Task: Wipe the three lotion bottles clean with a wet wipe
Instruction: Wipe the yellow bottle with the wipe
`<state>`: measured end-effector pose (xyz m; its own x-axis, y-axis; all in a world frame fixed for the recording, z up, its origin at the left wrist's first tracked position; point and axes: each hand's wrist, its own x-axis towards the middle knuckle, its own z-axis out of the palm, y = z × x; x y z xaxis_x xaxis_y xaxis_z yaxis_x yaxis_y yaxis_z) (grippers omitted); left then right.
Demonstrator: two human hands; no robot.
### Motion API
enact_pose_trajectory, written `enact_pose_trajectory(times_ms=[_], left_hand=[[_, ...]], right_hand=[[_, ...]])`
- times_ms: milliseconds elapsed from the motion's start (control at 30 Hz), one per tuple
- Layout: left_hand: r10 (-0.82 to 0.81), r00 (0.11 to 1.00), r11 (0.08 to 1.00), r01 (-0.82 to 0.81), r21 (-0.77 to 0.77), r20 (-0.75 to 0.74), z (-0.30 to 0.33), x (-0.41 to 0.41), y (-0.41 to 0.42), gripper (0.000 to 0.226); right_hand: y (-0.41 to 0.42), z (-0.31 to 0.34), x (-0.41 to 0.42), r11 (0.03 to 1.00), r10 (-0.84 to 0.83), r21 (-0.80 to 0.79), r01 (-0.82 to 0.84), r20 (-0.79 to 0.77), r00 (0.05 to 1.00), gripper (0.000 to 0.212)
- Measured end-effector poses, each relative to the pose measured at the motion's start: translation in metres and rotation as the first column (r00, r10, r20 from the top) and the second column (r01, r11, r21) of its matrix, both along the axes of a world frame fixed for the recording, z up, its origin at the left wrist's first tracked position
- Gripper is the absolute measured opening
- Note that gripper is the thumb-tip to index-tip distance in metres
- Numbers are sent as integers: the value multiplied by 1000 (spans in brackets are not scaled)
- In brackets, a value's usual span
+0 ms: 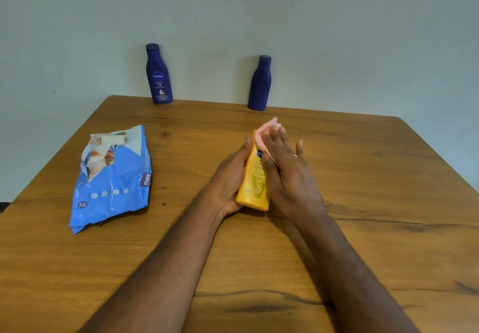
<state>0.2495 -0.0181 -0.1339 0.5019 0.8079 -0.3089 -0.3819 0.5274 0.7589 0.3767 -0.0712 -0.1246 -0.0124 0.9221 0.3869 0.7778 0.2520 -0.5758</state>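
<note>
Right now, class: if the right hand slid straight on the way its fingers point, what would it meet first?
The right hand, pressing a pink wipe on the yellow bottle, points toward the far edge. First in line looks like the unlabelled blue bottle by the wall, though depth is unclear.

Lotion bottles: 3 in total, made up of 2 dark blue bottles, the left one (158, 74) and the right one (260, 84), plus 1 yellow bottle (254, 177). Wet wipes: 1 pink wipe (268, 131). Wipe packs: 1 blue pack (114, 179). Hands: 2, the left hand (229, 177) and the right hand (289, 174). Tables: 1 wooden table (363, 177).
</note>
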Motion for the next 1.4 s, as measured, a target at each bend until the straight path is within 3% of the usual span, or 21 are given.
enact_pose_trajectory(times_ms=[100,233,500,700,833,967,1100,1200,1333,1400], left_hand=[[8,1000,1000,-7,-25,20,-2,-4,4,49],[99,990,989,-87,-117,102,1,-15,11,63],[-17,1000,1000,17,9,20,0,1,0,42],[87,981,987,-62,-147,175,-4,-14,9,64],[52,989,997,-42,-72,136,0,-7,3,63],[68,988,997,-63,-35,138,1,-1,-2,48],[195,964,978,-178,-110,180,0,-10,10,62],[193,968,978,-177,-110,160,2,-13,10,65],[71,984,996,-61,-64,162,4,-4,-3,48],[36,986,998,-26,-65,164,6,-4,-5,44]], right_hand=[[-3,3,-4,988,144,-58,-140,74,987,53],[-7,0,-8,934,356,-39,-354,40,934,45],[6,-3,-1,994,104,-28,-102,63,993,52],[-2,-2,-13,935,356,3,-356,8,935,44],[3,-3,-6,971,239,7,-240,51,970,49],[7,-2,1,993,105,-48,-108,-44,993,51],[-4,-1,-2,966,238,-79,-245,-87,967,48],[-6,-4,-9,952,300,-56,-302,-44,953,47],[4,-4,-8,996,83,-18,-86,-115,990,48],[6,-3,-5,998,58,-9,-59,-128,990,48]])
